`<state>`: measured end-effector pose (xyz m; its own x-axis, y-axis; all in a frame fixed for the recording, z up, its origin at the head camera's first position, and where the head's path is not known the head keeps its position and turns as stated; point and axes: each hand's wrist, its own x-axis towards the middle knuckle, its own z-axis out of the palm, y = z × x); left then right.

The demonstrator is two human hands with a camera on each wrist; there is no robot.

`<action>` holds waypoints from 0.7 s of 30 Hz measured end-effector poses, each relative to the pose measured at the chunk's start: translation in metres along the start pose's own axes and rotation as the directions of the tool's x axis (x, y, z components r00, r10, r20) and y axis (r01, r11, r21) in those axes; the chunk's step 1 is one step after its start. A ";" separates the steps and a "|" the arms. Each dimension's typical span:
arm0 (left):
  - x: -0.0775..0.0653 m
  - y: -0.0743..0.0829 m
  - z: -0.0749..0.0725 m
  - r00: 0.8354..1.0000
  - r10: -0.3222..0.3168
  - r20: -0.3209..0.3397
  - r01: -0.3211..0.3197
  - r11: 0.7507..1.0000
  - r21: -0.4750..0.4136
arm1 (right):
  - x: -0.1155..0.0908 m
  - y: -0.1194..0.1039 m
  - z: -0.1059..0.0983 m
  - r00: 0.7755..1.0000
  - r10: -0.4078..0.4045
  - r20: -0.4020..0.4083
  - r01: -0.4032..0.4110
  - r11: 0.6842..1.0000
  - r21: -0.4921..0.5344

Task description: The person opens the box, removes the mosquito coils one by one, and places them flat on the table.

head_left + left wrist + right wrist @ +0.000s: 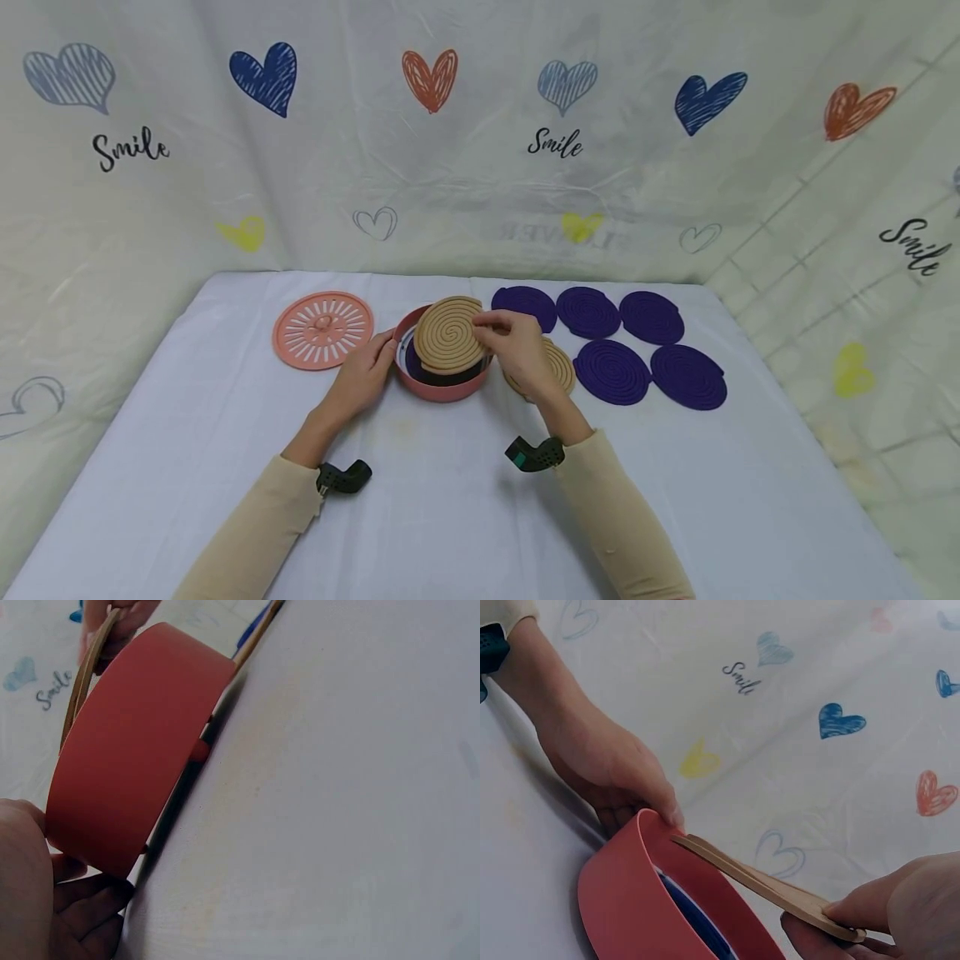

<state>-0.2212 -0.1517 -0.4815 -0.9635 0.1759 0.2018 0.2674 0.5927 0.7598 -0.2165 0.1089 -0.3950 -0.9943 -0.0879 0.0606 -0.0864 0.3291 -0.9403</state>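
Note:
My right hand (517, 350) pinches the right edge of a tan mosquito coil (450, 333), thumb on top and fingers beneath. The coil is tilted over the mouth of a round pink mosquito coil holder (442, 393). My left hand (362, 371) grips the holder's left wall, thumb at the rim and fingers low on the outside. Inside the holder lies something dark blue (694, 915), partly hidden by the tan coil. In the left wrist view small feet show under the holder's red wall (135, 742), close over the cloth.
A slotted pink lid (322, 331) lies left of the holder. Another tan coil (560, 367) lies partly under my right hand. Several purple coils (612, 372) lie in two rows at the right. A printed curtain (480, 183) hangs behind the white-covered table (420, 517).

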 end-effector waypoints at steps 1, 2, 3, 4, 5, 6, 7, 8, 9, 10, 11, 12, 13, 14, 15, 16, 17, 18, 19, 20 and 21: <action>0.000 0.000 0.000 1.000 -0.001 0.000 0.001 1.000 0.000 | 0.000 0.000 -0.001 1.000 -0.005 -0.002 0.005 1.000 0.005; 0.000 0.000 0.000 1.000 -0.002 0.002 0.002 1.000 -0.002 | -0.001 0.000 -0.002 1.000 -0.011 -0.006 0.011 1.000 0.008; 0.000 0.000 -0.001 1.000 -0.003 0.004 0.003 1.000 -0.003 | -0.001 0.001 -0.003 1.000 -0.014 -0.011 0.014 1.000 0.009; 0.000 0.000 -0.001 1.000 -0.003 0.004 0.003 1.000 -0.003 | -0.002 0.001 -0.004 1.000 -0.017 -0.014 0.017 1.000 0.008; 0.000 0.000 -0.001 1.000 -0.003 0.005 0.003 1.000 -0.004 | -0.002 0.001 -0.005 1.000 -0.019 -0.016 0.020 1.000 0.009; 0.000 0.000 -0.001 1.000 -0.004 0.006 0.004 1.000 -0.004 | -0.002 0.001 -0.007 1.000 -0.023 -0.018 0.024 1.000 0.012; 0.000 0.001 -0.001 1.000 -0.004 0.006 0.004 1.000 -0.004 | -0.003 0.001 -0.008 0.999 -0.027 -0.019 0.027 0.999 0.017; 0.000 0.001 -0.001 1.000 -0.004 0.008 0.004 1.000 -0.004 | -0.004 0.001 -0.010 0.999 -0.034 -0.019 0.034 0.999 0.020; 0.000 0.001 -0.001 1.000 -0.003 0.007 0.003 1.000 -0.003 | -0.005 0.001 -0.011 0.999 -0.035 -0.020 0.035 0.999 0.024; 0.000 0.001 -0.001 1.000 -0.002 0.007 0.002 1.000 -0.002 | -0.006 0.001 -0.013 0.999 -0.036 -0.019 0.036 0.999 0.032; 0.000 0.001 -0.001 1.000 -0.003 0.007 0.003 1.000 0.001 | -0.006 0.002 -0.014 0.999 -0.036 -0.020 0.037 0.998 0.042; 0.000 0.001 -0.001 1.000 -0.002 0.006 0.002 1.000 0.003 | -0.008 0.002 -0.016 0.999 -0.034 -0.019 0.035 0.998 0.045; 0.000 0.001 -0.001 1.000 -0.001 0.004 0.001 1.000 0.005 | -0.009 0.002 -0.018 0.999 -0.028 -0.018 0.029 0.999 0.043; 0.000 0.001 0.000 1.000 0.001 0.003 -0.001 1.000 0.006 | -0.010 0.003 -0.020 1.000 -0.023 -0.019 0.024 0.999 0.038; 0.000 0.001 -0.001 1.000 0.002 0.001 -0.002 1.000 0.006 | -0.011 0.003 -0.021 1.000 -0.014 -0.019 0.015 0.999 0.035; 0.000 0.000 -0.001 1.000 0.002 -0.001 -0.002 1.000 0.006 | -0.012 0.003 -0.023 1.000 -0.010 -0.017 0.010 1.000 0.030; 0.000 0.000 -0.001 1.000 0.001 0.000 -0.001 1.000 0.006 | -0.013 0.004 -0.024 1.000 -0.006 -0.015 0.006 1.000 0.021; 0.000 0.001 -0.001 1.000 -0.001 0.000 0.001 1.000 0.005 | -0.014 0.005 -0.026 1.000 -0.004 -0.014 0.004 1.000 0.011; 0.000 0.001 -0.001 1.000 -0.002 -0.001 0.002 1.000 0.004 | -0.015 0.005 -0.027 1.000 -0.004 -0.012 0.004 1.000 0.006; 0.000 0.001 -0.001 1.000 -0.005 0.000 0.005 1.000 0.005 | -0.016 0.006 -0.029 1.000 -0.005 -0.009 0.005 1.000 0.002; 0.000 0.001 -0.002 1.000 -0.008 0.000 0.008 1.000 0.004 | -0.017 0.007 -0.030 1.000 -0.005 -0.004 0.005 1.000 0.001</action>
<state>-0.2213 -0.1524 -0.4798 -0.9655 0.1716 0.1957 0.2599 0.5975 0.7586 -0.2021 0.1408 -0.3924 -0.9941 -0.0856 0.0671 -0.0917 0.3279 -0.9403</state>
